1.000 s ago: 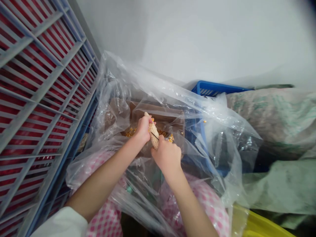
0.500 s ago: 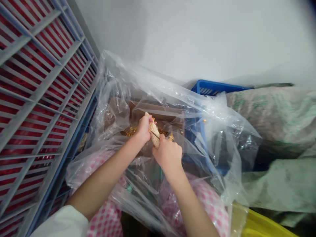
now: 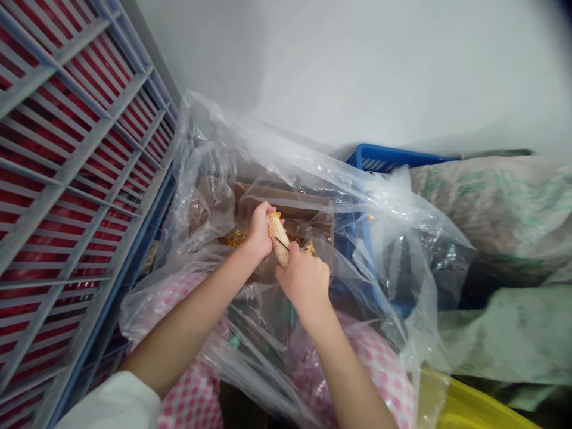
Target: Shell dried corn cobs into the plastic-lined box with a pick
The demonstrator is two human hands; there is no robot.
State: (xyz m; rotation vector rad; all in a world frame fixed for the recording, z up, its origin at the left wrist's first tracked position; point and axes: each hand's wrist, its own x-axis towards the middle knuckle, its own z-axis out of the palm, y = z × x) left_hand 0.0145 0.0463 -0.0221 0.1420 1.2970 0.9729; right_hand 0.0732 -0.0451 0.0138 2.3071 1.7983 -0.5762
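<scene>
**Corn cob [image 3: 279, 235] held in two hands over a brown box [image 3: 286, 195]**

The brown box serves as the landmark. The cob lies slantwise over the opening of the box, its lower end toward the person; most of its visible surface is pale and stripped, with a few yellow kernels at its upper end. The left hand [image 3: 260, 229] is closed around the upper part of the cob, fingers wrapped behind it. The right hand [image 3: 304, 273] is curled shut on a thin dark tool [image 3: 281, 243], whose exposed part crosses the cob; the remainder is hidden in the fist. Loose kernels [image 3: 236, 238] lie inside the box, on both sides of the hands.

Clear plastic sheeting [image 3: 290, 156] drapes around the box and spreads over the person's pink-and-white checked clothing [image 3: 190, 387] on the near side of it. To the left of the box rises a slatted crate [image 3: 84, 130], with red material visible through the gaps. To the right of the box stands a blue basket [image 3: 404, 157], partly covered by the sheeting; farther right lies a pale sack [image 3: 496, 205] with blurred green markings. A yellow container [image 3: 473, 408] sits to the near right of the box, and a pale wall [image 3: 357, 65] stands beyond it.
</scene>
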